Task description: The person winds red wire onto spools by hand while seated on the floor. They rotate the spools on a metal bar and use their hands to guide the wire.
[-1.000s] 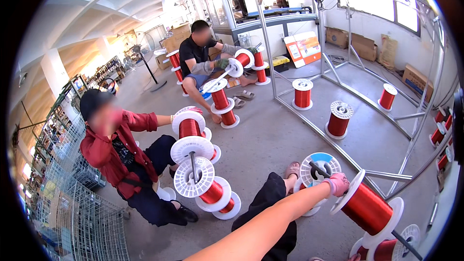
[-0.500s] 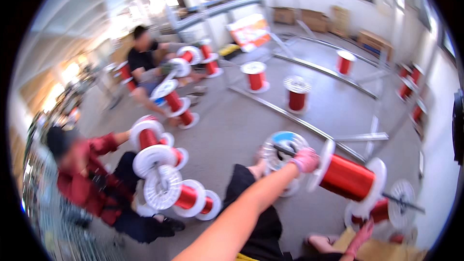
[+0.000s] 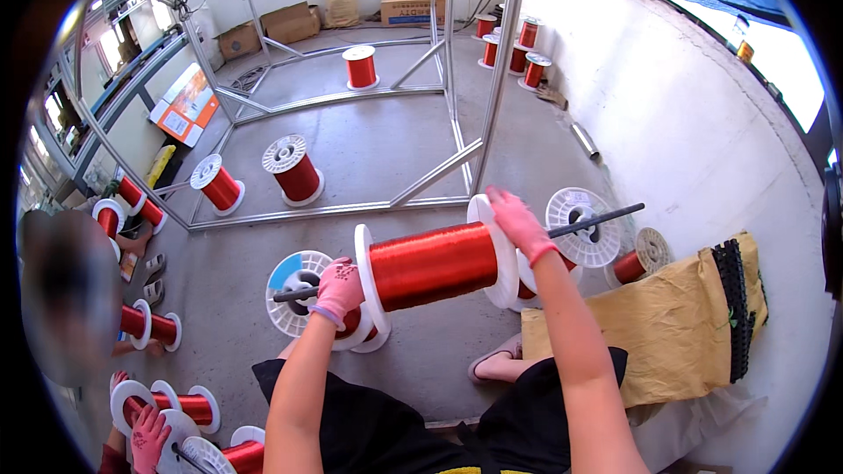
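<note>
A large spool of red wire (image 3: 432, 265) with white flanges is held level above the floor in front of me, a dark metal rod (image 3: 606, 219) running through its core. My left hand (image 3: 340, 288), in a pink glove, is closed around the rod just outside the left flange. My right hand (image 3: 520, 221), also gloved, grips the rim of the right flange. Underneath stand a left spool with a blue-marked flange (image 3: 287, 270) and a right spool with a white flange (image 3: 562, 204); the held spool partly hides both.
A metal frame (image 3: 325, 218) stands ahead, with several red wire spools (image 3: 294, 175) inside it. To my right are a tan sack (image 3: 650, 333), a small spool (image 3: 630, 267) and the white wall. At lower left, a co-worker's gloved hand (image 3: 149, 441) touches spools.
The view has swung right. My right hand has come up from beside the low spool at right to the held spool's flange. The left hand still holds the rod.
</note>
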Demonstrator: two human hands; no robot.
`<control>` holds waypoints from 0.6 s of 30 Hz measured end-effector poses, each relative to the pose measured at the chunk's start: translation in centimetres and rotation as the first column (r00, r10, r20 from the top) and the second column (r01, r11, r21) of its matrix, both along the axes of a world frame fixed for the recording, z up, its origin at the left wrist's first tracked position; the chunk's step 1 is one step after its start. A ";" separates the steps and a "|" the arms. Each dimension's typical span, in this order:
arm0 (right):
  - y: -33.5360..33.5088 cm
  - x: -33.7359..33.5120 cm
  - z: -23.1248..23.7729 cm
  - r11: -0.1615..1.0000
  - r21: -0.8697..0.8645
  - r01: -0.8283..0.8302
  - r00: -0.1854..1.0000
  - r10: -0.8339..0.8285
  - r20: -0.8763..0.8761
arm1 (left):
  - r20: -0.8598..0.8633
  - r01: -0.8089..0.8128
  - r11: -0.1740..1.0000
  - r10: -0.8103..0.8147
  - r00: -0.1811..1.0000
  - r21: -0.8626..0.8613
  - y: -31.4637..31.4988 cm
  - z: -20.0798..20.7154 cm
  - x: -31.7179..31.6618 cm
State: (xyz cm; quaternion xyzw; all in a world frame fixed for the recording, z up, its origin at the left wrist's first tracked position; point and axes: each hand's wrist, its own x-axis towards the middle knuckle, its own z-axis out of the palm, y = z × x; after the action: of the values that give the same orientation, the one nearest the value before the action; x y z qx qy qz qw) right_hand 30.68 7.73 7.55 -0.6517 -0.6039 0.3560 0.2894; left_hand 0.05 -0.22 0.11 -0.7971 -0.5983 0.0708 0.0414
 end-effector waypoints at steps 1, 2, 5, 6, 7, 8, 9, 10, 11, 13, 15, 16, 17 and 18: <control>0.5 -0.5 0.1 0.999 -0.035 -0.019 0.998 0.021 0.058 | -0.082 -0.006 0.998 0.002 0.997 -0.055 0.0 0.3 0.1; 0.9 -0.8 0.0 0.991 -0.133 0.008 0.995 0.005 0.098 | -0.060 0.011 0.999 -0.013 0.998 -0.042 0.0 0.4 0.1; -1.0 -0.7 -1.4 0.997 0.061 0.039 0.999 -0.039 -0.013 | -0.032 -0.005 1.000 0.005 0.999 0.016 -0.1 0.1 0.0; -2.8 -0.3 -2.7 0.982 0.184 0.039 0.999 -0.033 -0.036 | -0.019 0.018 1.000 -0.018 1.000 -0.011 0.1 -0.2 -0.2; -5.4 0.1 -4.4 0.902 0.429 0.047 0.994 -0.001 -0.106 | -0.021 0.006 1.000 -0.007 1.000 -0.023 0.1 -0.5 -0.2; -8.2 0.2 -6.9 0.823 0.559 0.101 0.995 -0.071 -0.076 | -0.025 -0.006 1.000 0.005 1.000 -0.027 0.2 -0.8 -0.4; -11.6 0.8 -9.7 0.818 0.566 0.104 0.990 -0.139 0.019 | -0.031 -0.008 0.998 0.006 1.000 -0.056 0.5 -1.1 -0.5; -14.9 2.3 -12.6 0.968 0.245 0.044 0.997 -0.059 0.054 | -0.033 -0.008 0.996 0.006 0.999 -0.085 0.5 -1.5 -0.7; -17.0 2.5 -16.1 0.975 0.190 -0.119 0.815 -0.014 0.580 | -0.046 0.013 0.995 -0.017 0.999 -0.094 0.9 -1.8 -0.8; -20.4 4.9 -21.8 0.998 -0.064 -0.002 0.783 0.042 0.620 | 0.086 0.054 0.998 -0.058 0.995 0.044 1.0 -2.2 -1.2; -21.3 6.5 -25.3 0.967 -0.203 0.153 0.823 -0.011 0.568 | -0.113 0.232 0.960 -0.216 0.970 0.156 0.7 -2.5 -1.3; -20.9 7.1 -26.0 0.995 -0.051 0.082 0.775 -0.032 0.631 | 0.051 0.078 0.996 -0.080 0.995 0.048 0.7 -2.4 -1.2; -20.8 7.4 -26.2 0.991 -0.076 0.110 0.870 -0.059 0.490 | 0.020 0.069 0.997 -0.069 0.997 0.020 0.3 -2.5 -1.3; -20.0 7.5 -25.8 0.987 0.047 0.155 0.927 -0.162 0.339 | -0.050 0.085 0.995 -0.082 0.995 0.047 0.5 -2.4 -1.2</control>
State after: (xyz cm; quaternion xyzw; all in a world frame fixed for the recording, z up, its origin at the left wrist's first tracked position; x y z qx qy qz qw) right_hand 38.17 -12.31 -18.22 -0.7474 -0.5939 0.2070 0.2142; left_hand -1.12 0.30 -2.26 -0.8182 -0.5649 0.0733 0.0783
